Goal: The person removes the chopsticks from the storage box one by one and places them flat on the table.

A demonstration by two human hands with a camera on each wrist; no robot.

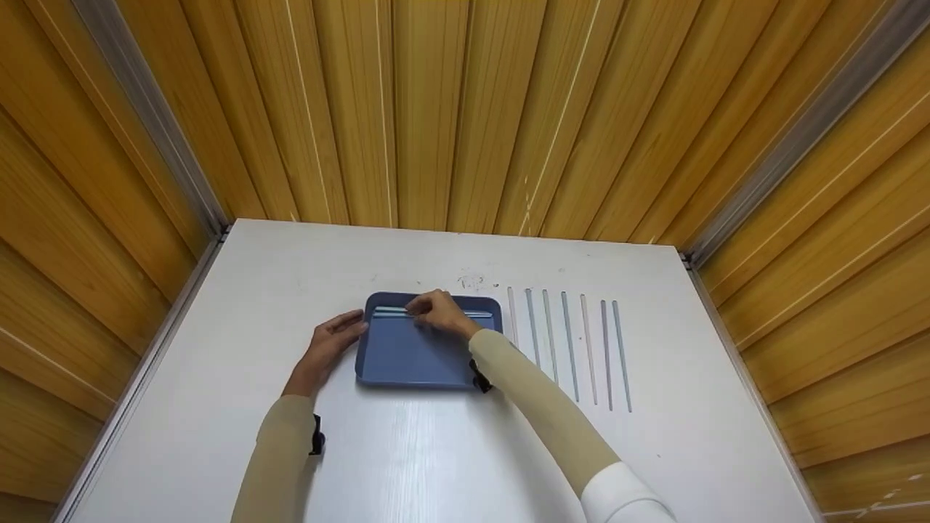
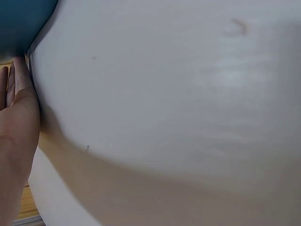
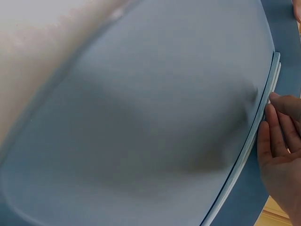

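A blue rectangular tray [image 1: 414,363] sits on the white table. Along its far side lie thin pale-blue sticks [image 1: 389,311], close together and partly covered by my right hand [image 1: 441,312]. That hand reaches over the tray, and its thumb and fingertips pinch a thin stick [image 3: 245,151] near its middle, as the right wrist view shows. At the tray's left edge, my left hand [image 1: 333,347] rests against the rim with fingers extended. In the left wrist view the left hand [image 2: 21,113] is partly cut off, below the tray's corner [image 2: 23,23].
Right of the tray, several thin sticks [image 1: 569,345] lie side by side in a spaced row, bluish, whitish and pinkish. My right forearm crosses near their lower ends. Wood-patterned panels [image 1: 429,116] enclose the white table [image 1: 349,465] at the back and sides.
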